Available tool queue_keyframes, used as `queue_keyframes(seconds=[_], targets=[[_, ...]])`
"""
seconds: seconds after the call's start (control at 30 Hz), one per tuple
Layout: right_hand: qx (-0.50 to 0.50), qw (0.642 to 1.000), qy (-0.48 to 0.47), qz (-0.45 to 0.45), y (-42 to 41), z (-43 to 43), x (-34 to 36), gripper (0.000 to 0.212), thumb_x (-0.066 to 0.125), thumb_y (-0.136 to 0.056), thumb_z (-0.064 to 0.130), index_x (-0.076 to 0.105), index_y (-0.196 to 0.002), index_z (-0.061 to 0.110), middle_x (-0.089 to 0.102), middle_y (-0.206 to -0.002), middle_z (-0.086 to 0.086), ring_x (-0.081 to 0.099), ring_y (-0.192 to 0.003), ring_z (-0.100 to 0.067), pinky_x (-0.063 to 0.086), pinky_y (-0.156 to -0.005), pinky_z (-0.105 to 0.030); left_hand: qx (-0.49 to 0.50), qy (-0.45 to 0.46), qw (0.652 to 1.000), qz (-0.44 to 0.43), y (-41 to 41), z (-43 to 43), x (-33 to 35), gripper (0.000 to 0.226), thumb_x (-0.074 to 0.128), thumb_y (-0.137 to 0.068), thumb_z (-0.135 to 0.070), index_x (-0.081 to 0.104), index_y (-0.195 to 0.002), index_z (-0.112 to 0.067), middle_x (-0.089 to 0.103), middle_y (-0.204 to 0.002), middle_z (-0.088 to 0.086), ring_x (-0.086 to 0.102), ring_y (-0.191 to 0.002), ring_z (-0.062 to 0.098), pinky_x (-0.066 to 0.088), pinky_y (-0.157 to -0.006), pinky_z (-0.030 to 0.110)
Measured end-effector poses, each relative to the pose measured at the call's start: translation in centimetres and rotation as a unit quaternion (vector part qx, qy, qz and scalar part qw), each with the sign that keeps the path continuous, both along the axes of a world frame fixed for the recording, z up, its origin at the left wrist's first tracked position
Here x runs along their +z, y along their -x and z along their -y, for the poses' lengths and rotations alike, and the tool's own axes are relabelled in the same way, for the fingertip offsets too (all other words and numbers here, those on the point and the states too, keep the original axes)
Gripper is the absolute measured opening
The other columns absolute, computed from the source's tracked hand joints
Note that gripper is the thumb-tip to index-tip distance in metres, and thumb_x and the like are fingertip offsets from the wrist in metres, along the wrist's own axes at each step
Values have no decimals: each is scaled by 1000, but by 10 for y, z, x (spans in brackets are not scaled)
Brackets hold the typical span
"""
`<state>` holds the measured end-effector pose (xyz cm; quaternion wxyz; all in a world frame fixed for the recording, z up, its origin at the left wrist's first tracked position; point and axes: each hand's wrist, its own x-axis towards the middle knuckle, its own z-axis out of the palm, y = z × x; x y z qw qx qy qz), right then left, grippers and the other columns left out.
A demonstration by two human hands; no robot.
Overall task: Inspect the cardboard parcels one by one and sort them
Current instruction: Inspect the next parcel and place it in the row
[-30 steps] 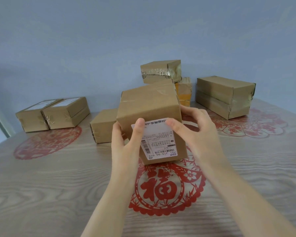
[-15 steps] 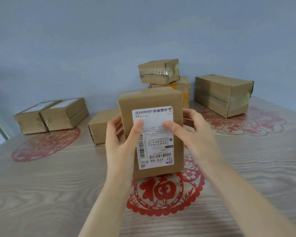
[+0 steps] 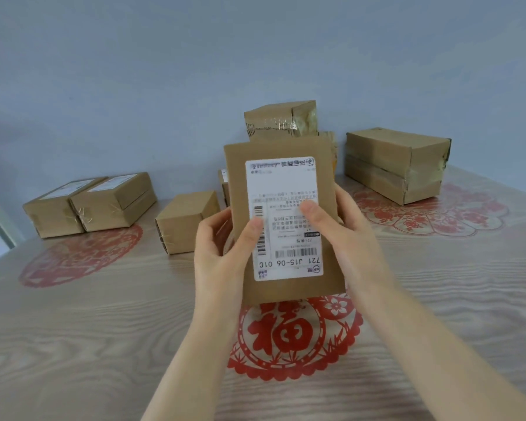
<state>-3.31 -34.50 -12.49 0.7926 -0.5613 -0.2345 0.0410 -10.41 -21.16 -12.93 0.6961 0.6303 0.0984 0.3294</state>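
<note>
Parcel [image 3: 289, 288] held upright over the table [image 3: 104, 329], gripped between my left hand [image 3: 222, 250] and right hand [image 3: 343, 238], thumbs pressing its upside-down label [image 3: 283, 189], small print blurred, other fingers mostly hidden behind.

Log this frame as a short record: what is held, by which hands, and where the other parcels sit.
Held: cardboard parcel, label facing the camera
Left hand: grips its left edge, thumb on label
Right hand: grips its right edge, thumb on label
Label: white, print upside down
Left: two labelled parcels side by side
Centre: small parcel; taped parcel atop a stack behind
Right: two stacked parcels
Surface: wood-grain table, red paper-cuts
</note>
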Motion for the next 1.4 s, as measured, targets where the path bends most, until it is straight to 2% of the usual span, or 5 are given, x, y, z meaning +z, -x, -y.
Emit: queue_keyframes(seconds=[0.33,0.5,0.83,1.07,1.4], targets=[[-61,996,61,10,3,-4,0,91,77,-76,36,30,-153,29,58,-136,13,59,-119,-2,54,-99,-33,-71,21,997,-21,-1,-3,-1,68,75,-77,-42,52,-139,-32,71,-126,-6,70,-112,15,56,-98,43],[-84,995,31,-46,-2,5,2,62,74,-80,41,50,-135,26,69,-115,12,70,-97,-3,59,-77,-25,-80,24,995,-50,-4,5,-6,70,85,-69,-48,54,-129,-29,73,-120,-9,69,-111,12,53,-102,40],[-25,995,9,-97,-1,0,0,44,74,-84,36,56,-123,27,75,-103,11,73,-88,-4,57,-78,-30,-117,-17,992,-40,-2,-6,-2,83,86,-70,-41,48,-144,-37,71,-123,-9,72,-103,9,59,-74,21],[90,987,34,-127,-2,-1,-1,77,79,-67,51,48,-136,32,74,-112,9,71,-105,-13,51,-100,-46,-123,-26,992,-25,1,-24,5,71,76,-73,-35,54,-141,-29,74,-119,-4,74,-98,11,58,-71,21],[100,963,-102,-227,-1,-4,-8,75,82,-65,37,54,-133,20,75,-111,-5,71,-97,-21,60,-82,-37,-92,17,992,-83,-12,-3,-14,144,87,-37,-72,6,-155,-52,51,-147,-6,61,-122,16,46,-106,50]])
